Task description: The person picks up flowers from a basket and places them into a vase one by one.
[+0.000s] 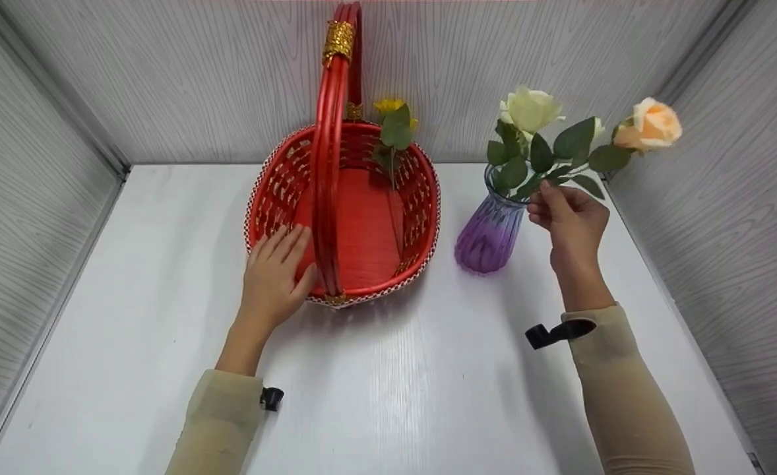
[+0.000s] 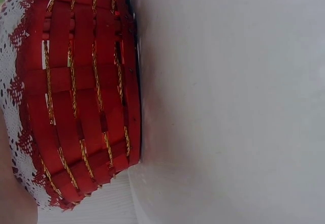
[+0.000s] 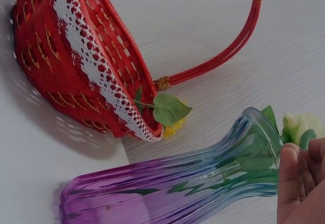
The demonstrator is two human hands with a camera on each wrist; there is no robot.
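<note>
My left hand (image 1: 274, 274) rests on the front-left rim of a red woven basket (image 1: 369, 224), its fingers extended over the inside. The left wrist view shows the basket's outer wall (image 2: 81, 92) with white lace trim. At the mouth of a purple-and-blue glass vase (image 1: 491, 234), my right hand (image 1: 573, 221) pinches a leafy artificial rose stem between thumb and fingers. Above the vase stand a cream rose (image 1: 530, 110) and, leaning right, a peach rose (image 1: 649, 125). In the right wrist view, green stems show through the vase glass (image 3: 167, 183).
A yellow flower (image 1: 388, 105) with green leaves (image 1: 396, 127) leans on the basket's back-right rim, its stem inside. The tall basket handle (image 1: 328, 165) arches over the middle. Grey wood-grain panels (image 1: 197, 79) enclose the white table (image 1: 395, 396) at back and sides.
</note>
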